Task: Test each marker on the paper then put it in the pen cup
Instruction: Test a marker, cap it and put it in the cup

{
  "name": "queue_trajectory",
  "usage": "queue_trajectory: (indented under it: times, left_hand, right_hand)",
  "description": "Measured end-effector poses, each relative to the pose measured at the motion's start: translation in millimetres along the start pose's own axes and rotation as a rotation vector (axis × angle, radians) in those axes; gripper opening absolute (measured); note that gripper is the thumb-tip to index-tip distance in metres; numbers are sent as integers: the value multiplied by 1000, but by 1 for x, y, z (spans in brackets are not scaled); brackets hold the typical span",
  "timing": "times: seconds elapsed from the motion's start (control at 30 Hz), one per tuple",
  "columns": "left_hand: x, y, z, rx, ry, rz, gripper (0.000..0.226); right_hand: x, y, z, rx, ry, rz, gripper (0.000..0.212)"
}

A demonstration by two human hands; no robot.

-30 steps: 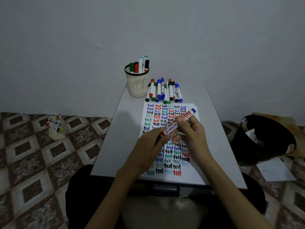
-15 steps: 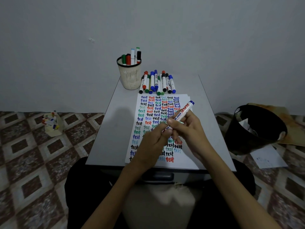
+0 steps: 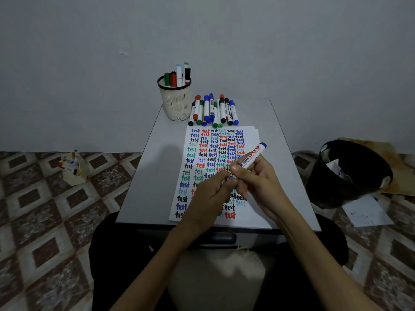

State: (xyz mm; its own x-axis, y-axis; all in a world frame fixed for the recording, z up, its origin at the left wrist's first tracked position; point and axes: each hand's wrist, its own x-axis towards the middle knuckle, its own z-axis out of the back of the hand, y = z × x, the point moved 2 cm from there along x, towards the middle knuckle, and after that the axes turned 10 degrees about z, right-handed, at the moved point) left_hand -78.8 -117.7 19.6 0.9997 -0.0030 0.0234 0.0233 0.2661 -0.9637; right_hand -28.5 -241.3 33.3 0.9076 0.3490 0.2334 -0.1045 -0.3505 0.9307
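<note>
Light: dim, cool, even.
Shadow: soft patch on the desk (image 3: pixel 161 153).
Edges: wide-angle bending, darker corners.
Focus: slightly soft.

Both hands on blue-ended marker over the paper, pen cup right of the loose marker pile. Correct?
No: the head view shows the pen cup left of the loose marker pile. The left hand and right hand do hold the blue-ended marker over the paper.

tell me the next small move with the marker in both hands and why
Probably pull the left hand away along the marker to uncap it, with the right hand holding the barrel steady. The right hand grips the barrel above the paper, the left pinches the lower end, and the tip is hidden, so whether it is capped cannot be told.
</note>
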Motion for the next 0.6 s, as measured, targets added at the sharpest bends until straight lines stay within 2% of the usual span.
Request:
queue_trajectory:
  times: [0.17, 0.37, 0.5, 0.6]
  left_hand:
    - [-1, -2, -2, -37, 33, 17, 18]
    - [-5, 1, 0, -162, 54, 87, 13]
    - [-4, 1, 4, 64, -26, -65, 23]
    - [4, 12, 18, 361, 26, -63, 40]
  right_hand:
    - [-2, -2, 1, 9, 12, -1, 19]
    - [-1, 4, 4, 27, 81, 39, 22]
    - [2, 8, 9, -64, 72, 104, 22]
    - [4, 7, 19, 23, -98, 150, 23]
